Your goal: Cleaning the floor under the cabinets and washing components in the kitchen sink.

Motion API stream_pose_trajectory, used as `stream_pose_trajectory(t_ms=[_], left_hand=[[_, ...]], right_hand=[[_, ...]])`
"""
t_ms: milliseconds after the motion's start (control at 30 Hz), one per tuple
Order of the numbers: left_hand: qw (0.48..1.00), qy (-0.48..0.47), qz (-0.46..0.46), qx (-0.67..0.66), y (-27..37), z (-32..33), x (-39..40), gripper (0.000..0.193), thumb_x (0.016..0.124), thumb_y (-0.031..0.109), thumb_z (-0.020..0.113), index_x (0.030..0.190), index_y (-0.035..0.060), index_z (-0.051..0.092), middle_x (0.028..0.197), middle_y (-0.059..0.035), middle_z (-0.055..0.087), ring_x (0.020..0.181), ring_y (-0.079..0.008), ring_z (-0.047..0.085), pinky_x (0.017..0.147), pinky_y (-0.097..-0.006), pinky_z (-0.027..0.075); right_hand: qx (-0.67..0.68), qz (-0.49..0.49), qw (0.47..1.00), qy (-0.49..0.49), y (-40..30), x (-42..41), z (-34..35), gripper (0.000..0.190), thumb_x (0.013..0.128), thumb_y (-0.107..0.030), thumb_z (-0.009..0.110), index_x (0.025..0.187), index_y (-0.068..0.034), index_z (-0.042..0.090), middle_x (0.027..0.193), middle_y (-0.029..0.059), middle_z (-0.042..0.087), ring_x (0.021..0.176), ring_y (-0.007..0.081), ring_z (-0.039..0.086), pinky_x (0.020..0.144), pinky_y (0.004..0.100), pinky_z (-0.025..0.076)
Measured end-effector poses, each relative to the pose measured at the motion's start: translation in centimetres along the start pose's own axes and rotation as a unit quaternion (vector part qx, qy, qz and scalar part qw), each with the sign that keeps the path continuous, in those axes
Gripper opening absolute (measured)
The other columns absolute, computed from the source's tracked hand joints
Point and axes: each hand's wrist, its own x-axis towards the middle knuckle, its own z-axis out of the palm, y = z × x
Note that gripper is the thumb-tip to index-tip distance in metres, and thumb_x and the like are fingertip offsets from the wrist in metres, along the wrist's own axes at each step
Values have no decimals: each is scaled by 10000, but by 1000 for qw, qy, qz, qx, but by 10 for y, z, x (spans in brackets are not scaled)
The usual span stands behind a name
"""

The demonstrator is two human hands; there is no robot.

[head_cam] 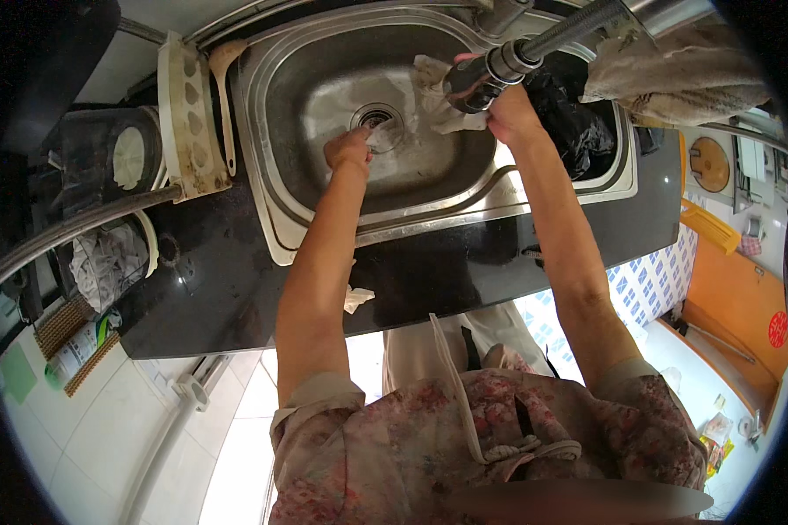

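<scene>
My left hand (348, 149) reaches into the larger bowl of a stainless steel sink (295, 131), its fingers at the rim of the drain (373, 119). A whitish translucent patch lies by those fingertips; whether the hand grips anything there is not clear. On the bowl's right side, my right hand (511, 115) holds a pale, crumpled wet cloth (463, 123). The dark, shiny head of a pull-out faucet (473, 84) hangs over this hand and hides part of it and of the cloth.
A black plastic bag (574, 125) fills the smaller bowl. A wooden spoon (225, 98) lies along the sink's left edge beside a stained holder (194, 125). A towel (683, 72) hangs at upper right. A pale scrap (358, 299) rests on the black countertop (427, 275).
</scene>
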Motion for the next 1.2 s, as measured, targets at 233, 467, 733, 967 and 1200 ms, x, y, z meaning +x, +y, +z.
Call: stream_pose_trajectory(t_ms=[233, 467, 733, 967, 1200], left_hand=[[972, -183, 135, 57, 12, 29, -42, 295, 735, 99, 693, 1009, 47, 597, 865, -62, 629, 657, -139, 565, 477, -261, 426], [959, -160, 221, 74, 29, 35, -52, 329, 763, 210, 620, 1018, 4, 587, 799, -67, 631, 713, -169, 594, 692, -288, 460], [903, -352, -96, -227, 1, 50, -44, 312, 872, 305, 477, 1067, 79, 568, 1099, -64, 559, 1040, -188, 522, 889, -328, 423], [869, -403, 63, -281, -56, 34, 56, 300, 899, 270, 393, 1072, 94, 564, 1123, -82, 546, 1078, -189, 498, 903, -343, 408], [946, -248, -142, -153, -19, 85, -35, 348, 906, 261, 388, 1114, 11, 515, 1104, -118, 549, 1054, -228, 511, 877, -374, 409]], right_hand=[[-495, -83, 860, -91, 68, 3, 8, 277, 807, -222, 629, 1030, -62, 592, 936, 42, 595, 886, 123, 544, 780, 277, 453], [-463, -114, 876, -72, 64, 13, 2, 230, 798, -86, 611, 1024, -65, 574, 985, 52, 566, 899, 124, 533, 760, 265, 457], [-447, -139, 883, -33, 50, -18, 39, 195, 826, -110, 547, 1010, -64, 593, 802, 48, 573, 728, 99, 522, 684, 254, 453], [-606, -209, 768, -14, 70, -26, 84, 288, 867, -214, 464, 917, 51, 565, 805, 257, 590, 713, 419, 574, 634, 440, 476], [-765, -286, 577, 6, 99, 39, -11, 195, 826, -166, 487, 815, 14, 560, 756, 155, 594, 711, 291, 601, 613, 382, 465]])
